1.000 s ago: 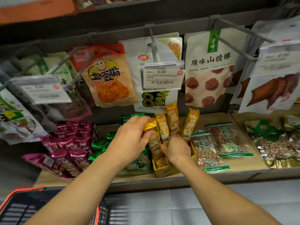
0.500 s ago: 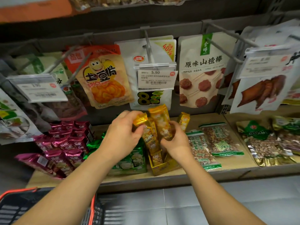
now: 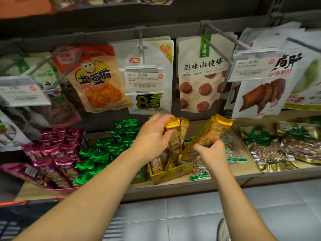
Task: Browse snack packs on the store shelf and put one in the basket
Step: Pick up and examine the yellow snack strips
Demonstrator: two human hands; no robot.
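Quickly, head view: left hand [image 3: 152,136] curled, thumb and fingers pinching the crimped top of the upright gold pack [image 3: 175,145], a long, crinkly foil stick standing in the yellow cardboard tray [image 3: 172,173] on the wooden shelf [image 3: 173,189]. Right hand [image 3: 212,153] gripped the lower half of the tilted gold pack [image 3: 214,129], which leaned rightward. Glossy green packs [image 3: 104,152] and magenta packs [image 3: 55,153] lay left of the tray. Dark mesh basket [image 3: 15,218], orange rim, sat bottom left, well apart from both.

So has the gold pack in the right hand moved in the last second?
Yes. The gold pack in the right hand has lifted up from the yellow box, leaning right.
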